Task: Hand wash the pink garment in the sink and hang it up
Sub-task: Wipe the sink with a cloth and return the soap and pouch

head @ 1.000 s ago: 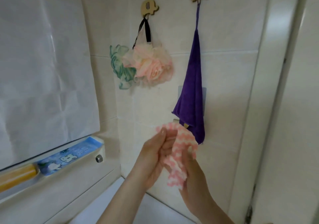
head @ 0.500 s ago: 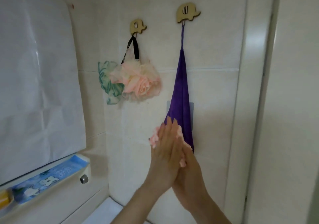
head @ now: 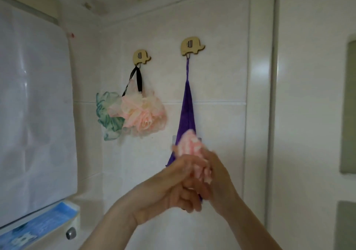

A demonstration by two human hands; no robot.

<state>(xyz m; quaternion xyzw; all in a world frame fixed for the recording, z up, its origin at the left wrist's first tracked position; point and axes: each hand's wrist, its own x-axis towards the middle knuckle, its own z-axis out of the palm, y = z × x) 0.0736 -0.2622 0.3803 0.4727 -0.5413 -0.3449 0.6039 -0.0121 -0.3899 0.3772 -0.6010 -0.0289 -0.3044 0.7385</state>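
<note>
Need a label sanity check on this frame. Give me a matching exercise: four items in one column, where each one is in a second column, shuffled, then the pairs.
Items
1. pink garment
2. purple towel
3. pink bath pouf
4. blue packet

Places
A. hangs from the left elephant hook
B. lies on the ledge at lower left
C. bunched between the left hand and right hand
D. hangs from the right elephant hook

Pairs: 1-C, 2-D, 3-A, 4-B.
</note>
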